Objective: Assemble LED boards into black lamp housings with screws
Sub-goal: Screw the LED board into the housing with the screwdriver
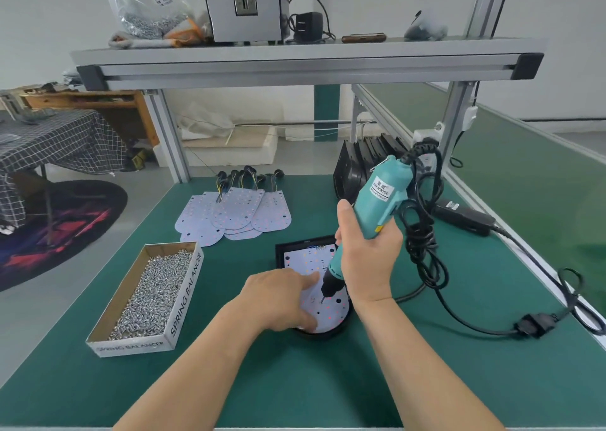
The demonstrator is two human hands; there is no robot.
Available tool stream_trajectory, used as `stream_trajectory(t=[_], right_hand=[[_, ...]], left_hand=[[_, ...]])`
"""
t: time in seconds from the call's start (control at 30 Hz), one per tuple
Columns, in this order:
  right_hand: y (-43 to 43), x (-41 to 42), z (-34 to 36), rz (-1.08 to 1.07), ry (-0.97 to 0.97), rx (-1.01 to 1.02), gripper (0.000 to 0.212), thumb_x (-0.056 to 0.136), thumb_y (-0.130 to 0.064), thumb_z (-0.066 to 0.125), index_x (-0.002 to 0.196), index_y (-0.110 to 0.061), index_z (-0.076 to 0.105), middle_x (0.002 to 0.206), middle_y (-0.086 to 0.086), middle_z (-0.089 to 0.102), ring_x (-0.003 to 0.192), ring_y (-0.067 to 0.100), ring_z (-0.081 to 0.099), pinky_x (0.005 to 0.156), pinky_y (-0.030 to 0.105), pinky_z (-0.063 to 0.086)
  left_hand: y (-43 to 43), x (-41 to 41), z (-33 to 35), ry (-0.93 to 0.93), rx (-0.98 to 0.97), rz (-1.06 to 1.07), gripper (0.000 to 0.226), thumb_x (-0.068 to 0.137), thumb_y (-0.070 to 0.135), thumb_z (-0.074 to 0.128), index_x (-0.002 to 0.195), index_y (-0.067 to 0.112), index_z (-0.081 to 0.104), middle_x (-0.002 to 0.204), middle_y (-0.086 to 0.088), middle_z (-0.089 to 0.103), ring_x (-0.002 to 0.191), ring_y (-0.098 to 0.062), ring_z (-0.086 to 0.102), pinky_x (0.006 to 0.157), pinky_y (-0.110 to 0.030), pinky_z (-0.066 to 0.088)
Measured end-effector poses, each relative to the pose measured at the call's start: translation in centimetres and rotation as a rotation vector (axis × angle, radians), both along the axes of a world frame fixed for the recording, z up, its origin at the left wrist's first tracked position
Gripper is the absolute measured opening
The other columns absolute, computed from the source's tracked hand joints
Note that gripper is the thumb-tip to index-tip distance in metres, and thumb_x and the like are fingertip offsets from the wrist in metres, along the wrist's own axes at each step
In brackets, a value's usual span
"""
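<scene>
A black lamp housing [284, 253] lies on the green mat with a white LED board [331, 312] seated in it. My left hand [278, 299] rests on the board's left side, fingers spread and pressing it down. My right hand [367, 260] grips a teal electric screwdriver [377, 201], held upright and tilted, its bit tip touching the board at a screw [322, 301]. A second screw lies just left of the bit. An open cardboard box of screws [151, 293] stands to the left.
A pile of spare LED boards [236, 215] with wired leads lies behind the housing. Black housings [357, 168] stand stacked at the back right. The screwdriver's coiled black cable [423, 240] and power adapter [465, 215] lie to the right. An aluminium shelf [305, 66] spans overhead.
</scene>
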State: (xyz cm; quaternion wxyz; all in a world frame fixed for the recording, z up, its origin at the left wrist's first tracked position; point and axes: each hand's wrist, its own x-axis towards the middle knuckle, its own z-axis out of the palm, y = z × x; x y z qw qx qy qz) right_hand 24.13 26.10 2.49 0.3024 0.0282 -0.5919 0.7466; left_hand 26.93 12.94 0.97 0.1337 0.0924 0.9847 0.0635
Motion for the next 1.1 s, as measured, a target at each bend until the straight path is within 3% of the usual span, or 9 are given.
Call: stream_trajectory(t=[0.2,0.37,0.47,0.67,0.83,1.03,1.1], right_hand=[[-0.3,0.4,0.0,0.024,0.011,0.028,0.048,0.079,-0.039,0.07,0.072,0.004,0.049,0.06,0.027,0.049,0.056,0.044,0.047,0.053,0.047,0.044],[-0.3,0.6,-0.3,0.032,0.017,0.05,0.048,0.079,-0.038,0.069,0.073,0.005,0.05,0.06,0.026,0.049,0.056,0.044,0.047,0.055,0.048,0.045],[-0.4,0.7,-0.4,0.04,0.014,0.055,0.047,0.079,-0.038,0.069,0.073,0.004,0.049,0.059,0.026,0.048,0.056,0.044,0.047,0.055,0.05,0.045],[-0.6,0.5,-0.3,0.037,0.023,0.096,0.05,0.079,-0.04,0.07,0.073,0.005,0.048,0.06,0.026,0.049,0.055,0.044,0.048,0.054,0.052,0.045],[-0.8,0.5,-0.3,0.039,0.033,0.145,0.052,0.078,-0.043,0.07,0.072,0.004,0.048,0.059,0.025,0.05,0.055,0.043,0.048,0.053,0.052,0.045],[-0.8,0.6,-0.1,0.045,0.048,0.204,0.051,0.078,-0.043,0.069,0.067,0.0,0.046,0.055,0.019,0.049,0.052,0.037,0.046,0.051,0.051,0.043],[-0.9,0.6,-0.1,0.048,0.044,0.205,0.052,0.078,-0.044,0.069,0.068,0.002,0.046,0.056,0.02,0.05,0.053,0.039,0.047,0.052,0.052,0.044]], left_hand=[[0.2,0.2,0.0,0.012,-0.006,0.003,0.067,0.077,0.051,0.067,0.139,0.048,0.042,0.081,0.01,0.042,0.087,-0.017,0.048,0.062,-0.029,0.032],[0.7,0.0,0.2,0.037,-0.055,0.009,0.04,0.078,0.045,0.068,0.113,0.037,0.051,0.08,0.007,0.049,0.084,-0.021,0.054,0.064,-0.028,0.036],[0.9,0.0,0.2,0.036,-0.062,0.01,0.033,0.078,0.044,0.068,0.093,0.035,0.04,0.085,0.006,0.054,0.087,-0.022,0.058,0.066,-0.029,0.039],[1.0,0.0,0.4,0.034,-0.074,-0.003,0.036,0.08,0.046,0.068,0.11,0.038,0.05,0.091,0.007,0.054,0.091,-0.021,0.056,0.068,-0.028,0.039],[1.2,-0.1,0.1,0.054,-0.096,0.0,0.031,0.079,0.043,0.068,0.087,0.028,0.042,0.093,0.005,0.059,0.091,-0.022,0.059,0.065,-0.027,0.037],[1.3,-0.3,0.1,0.057,-0.115,-0.014,0.033,0.079,0.044,0.068,0.105,0.028,0.055,0.098,0.006,0.06,0.094,-0.02,0.06,0.065,-0.028,0.038],[1.3,-0.3,0.1,0.057,-0.113,-0.015,0.031,0.08,0.044,0.068,0.1,0.027,0.052,0.097,0.006,0.06,0.093,-0.02,0.06,0.066,-0.028,0.038]])
